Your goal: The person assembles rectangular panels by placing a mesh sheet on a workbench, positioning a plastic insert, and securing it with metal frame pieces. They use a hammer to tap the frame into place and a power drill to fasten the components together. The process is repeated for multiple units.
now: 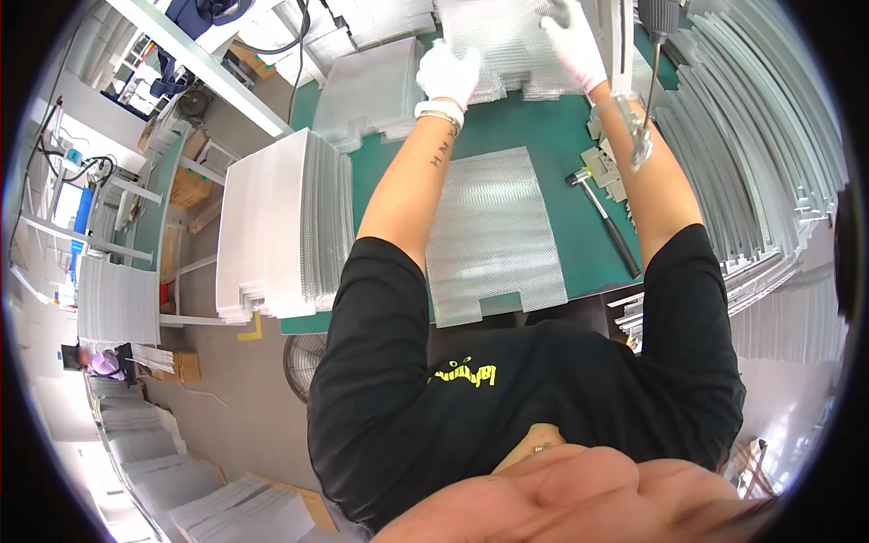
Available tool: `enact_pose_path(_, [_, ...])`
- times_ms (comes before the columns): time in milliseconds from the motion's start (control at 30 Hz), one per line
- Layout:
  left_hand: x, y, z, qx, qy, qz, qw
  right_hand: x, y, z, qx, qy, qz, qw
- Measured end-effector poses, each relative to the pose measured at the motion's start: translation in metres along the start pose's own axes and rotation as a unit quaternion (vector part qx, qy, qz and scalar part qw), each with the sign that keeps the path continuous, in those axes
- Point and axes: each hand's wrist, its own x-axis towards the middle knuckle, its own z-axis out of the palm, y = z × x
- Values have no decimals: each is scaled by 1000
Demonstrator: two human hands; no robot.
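While I look from the head view, I see a person in a black tee (561, 380) at a green table (570, 226), w/ both arms out to the far side. The L hand (450, 72), in a white glove, is by the near left side of the far mesh pile (502, 36). The R hand (576, 43), white glove too & a bit blurry, is at the right side of that same pile. The hands are well apart, w/ mesh b/w them. Can't tell if the fingers pinch any sheets or just touch them.

Closer in, b/w the arms, a flat mesh sheet (493, 226) lies on the table w/ a notch in its near edge. Left of the L hand is a low pile of see-thru sheets (367, 86), & nearer, a big white pile (272, 217) sits on the table's left side. By the R arm there's a hammer (606, 219) w/ a dark grip, next to some small metal bits (599, 165). A power tool (659, 16) hangs up on the right. Lots of long pale strips (724, 136) are stacked on the far right. Down low there's a round fan (299, 364), part hidden by the L sleeve.
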Motion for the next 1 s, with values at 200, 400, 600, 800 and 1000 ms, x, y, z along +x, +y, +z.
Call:
enact_pose_path(200, [12,-11,-39,-488,-11,-51,871,-12,-58,-45,336,-8,191,922])
enact_pose_path(400, [-72,4,-106,-565,-87,-80,817,-53,-107,-67,-64,-27,34,997])
enact_pose_path(600, [-274,-28,-168,-373,-111,-142,910,-213,-197,-106,-50,-213,114,969])
enact_pose_path(800, [-356,-48,-155,-30,-100,-120,987,-310,-218,-94,-75,-253,180,948])
enact_pose_path(1000, [-369,-54,-145,27,-124,-100,987,-330,-201,-91,-111,-275,177,938])
